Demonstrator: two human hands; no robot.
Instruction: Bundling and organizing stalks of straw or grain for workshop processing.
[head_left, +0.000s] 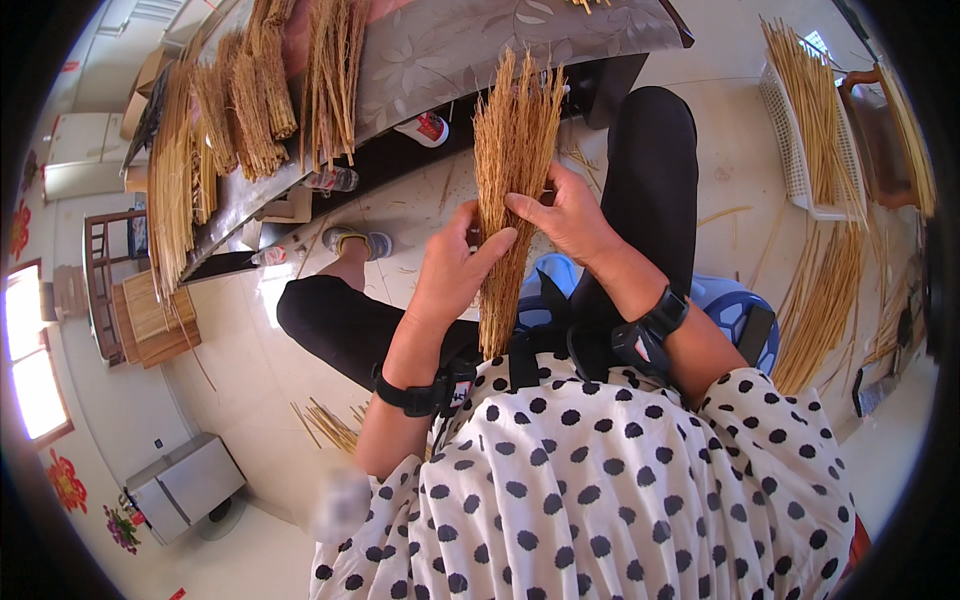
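A bundle of dried broom straw (512, 130) stands upright between my hands above my lap, its bushy tips pointing away from me toward the table. My left hand (455, 262) wraps the left side of the bundle, thumb laid across its front. On the right side, slightly higher, my right hand (570, 215) grips it with the thumb also pressed on the front. The fingers behind the straw are hidden. Below my hands the bundle narrows to its stalk ends near my waist.
Ahead stands a table (420, 70) with a patterned cover, holding several straw bundles (245, 100) at its left. At the right, a white plastic basket (790, 140) holds long stalks, with more loose stalks (820, 300) on the floor. A wooden stool (155, 315) stands at the left.
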